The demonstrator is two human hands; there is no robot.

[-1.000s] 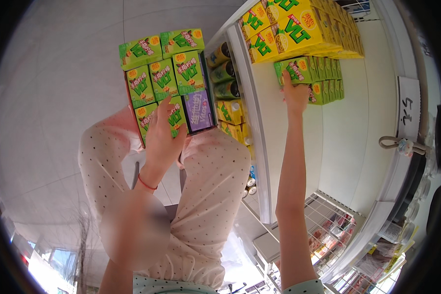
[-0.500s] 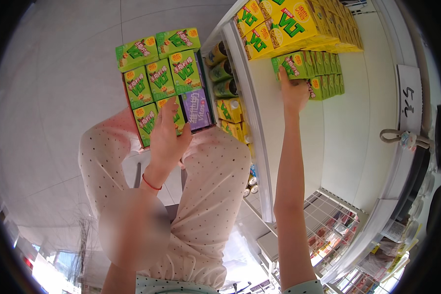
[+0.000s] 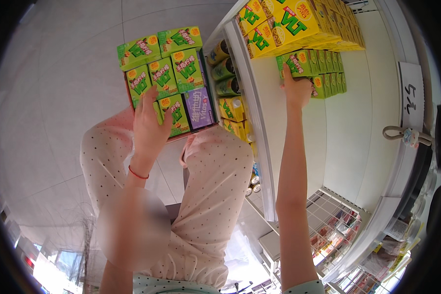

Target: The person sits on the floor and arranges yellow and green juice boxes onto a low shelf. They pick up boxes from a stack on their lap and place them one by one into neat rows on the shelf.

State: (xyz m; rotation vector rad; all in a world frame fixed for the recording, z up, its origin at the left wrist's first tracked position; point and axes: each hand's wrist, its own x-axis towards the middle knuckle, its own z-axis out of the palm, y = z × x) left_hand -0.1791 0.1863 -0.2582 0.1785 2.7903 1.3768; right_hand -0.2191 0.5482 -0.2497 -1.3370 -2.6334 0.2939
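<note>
On my lap rests an open tray packed with small green drink cartons and a purple carton. My left hand is open over its near-left corner, fingers and thumb spread around a green carton that it mostly hides. My right hand reaches onto the white shelf. Its index finger stretches up against the front end of a green carton in the upper of two rows, and its thumb stands apart. The front of the lower row is partly behind the hand, as are its other fingers.
Beyond the green rows stand stacked yellow drink cartons. Below the shelf edge sit bottles and yellow cartons. A wire basket is at the lower right, and a price card hangs on the right edge.
My left hand has slid left across the tray, uncovering a green carton beside the purple one. My right hand stays at the shelf cartons, almost unmoved.
</note>
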